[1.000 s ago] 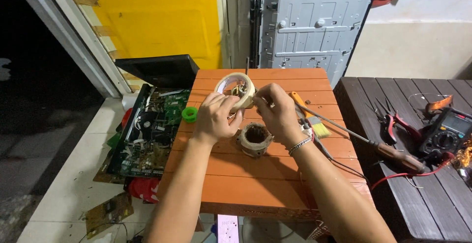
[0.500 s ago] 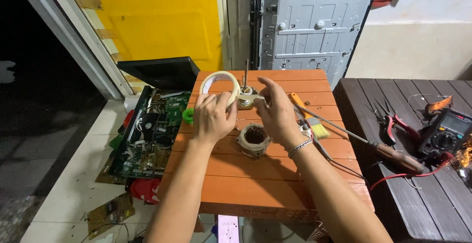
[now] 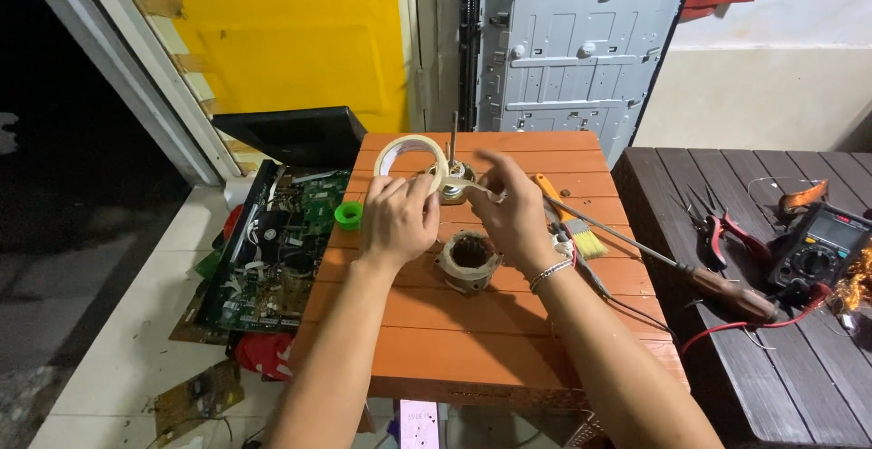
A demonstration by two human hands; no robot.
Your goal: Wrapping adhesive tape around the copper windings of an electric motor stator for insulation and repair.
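Here, my left hand [image 3: 397, 217] pinches a roll of pale masking tape [image 3: 411, 157], a thin papery ring held upright above the far half of the orange slatted table [image 3: 472, 358]. A strip runs from the roll across to my right hand [image 3: 513, 217], whose thumb and forefinger are pressed together on the strip's free end while the other fingers fan out loosely. Just behind the strip, between my hands, sits a small round metal motor part [image 3: 454, 186] with a thin steel shaft standing straight up; I cannot tell which fingers bear its weight. A beaded bracelet [image 3: 548, 274] circles my right wrist.

Below my hands, resting on the table's painted planks, is a squat wound coil [image 3: 469, 261], ring-shaped and wrapped in grubby tan tape, with a dark hollow centre. A small green spool [image 3: 348, 215] lies at the table's left edge. To the right are a paintbrush [image 3: 572, 222] with an orange handle and yellowish bristles, and a long screwdriver [image 3: 672, 267] with a reddish-brown wooden grip. On the dark slatted bench beyond lie red-handled pliers [image 3: 718, 226] and a black multimeter [image 3: 822, 245] with red leads. A green circuit board [image 3: 272, 249] leans beside the table on the tiled floor.
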